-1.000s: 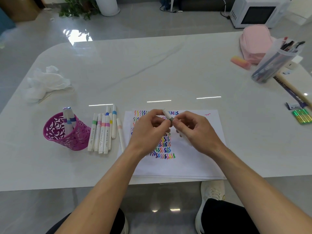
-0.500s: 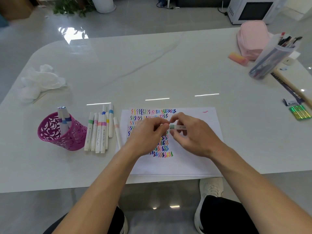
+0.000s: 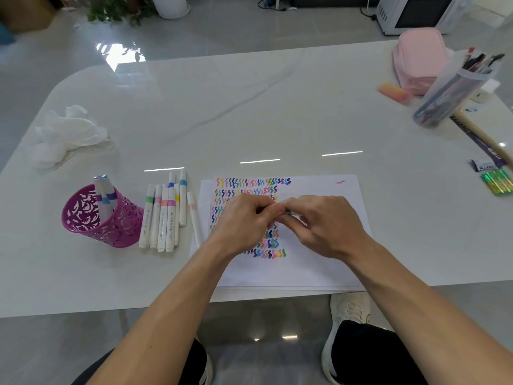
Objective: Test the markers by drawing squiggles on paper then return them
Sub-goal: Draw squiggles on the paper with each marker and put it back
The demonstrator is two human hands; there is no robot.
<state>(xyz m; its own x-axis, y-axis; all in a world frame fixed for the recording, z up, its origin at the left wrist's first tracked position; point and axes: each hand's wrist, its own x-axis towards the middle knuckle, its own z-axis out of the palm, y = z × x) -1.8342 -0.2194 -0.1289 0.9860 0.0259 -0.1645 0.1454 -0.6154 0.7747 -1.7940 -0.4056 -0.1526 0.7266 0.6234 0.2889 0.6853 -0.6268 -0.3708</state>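
Over the squiggle-covered paper (image 3: 319,268) by the desk's (image 3: 249,107) near edge, the left hand (image 3: 244,218) and right hand (image 3: 324,226) touch, both sets of fingers pinching a green-banded marker (image 3: 288,213) between them.

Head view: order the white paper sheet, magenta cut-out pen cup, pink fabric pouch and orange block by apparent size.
Largest: white paper sheet.
Next, unranked: magenta cut-out pen cup and pink fabric pouch look alike in size, and the pouch lies farther from the camera.
Smallest: orange block.
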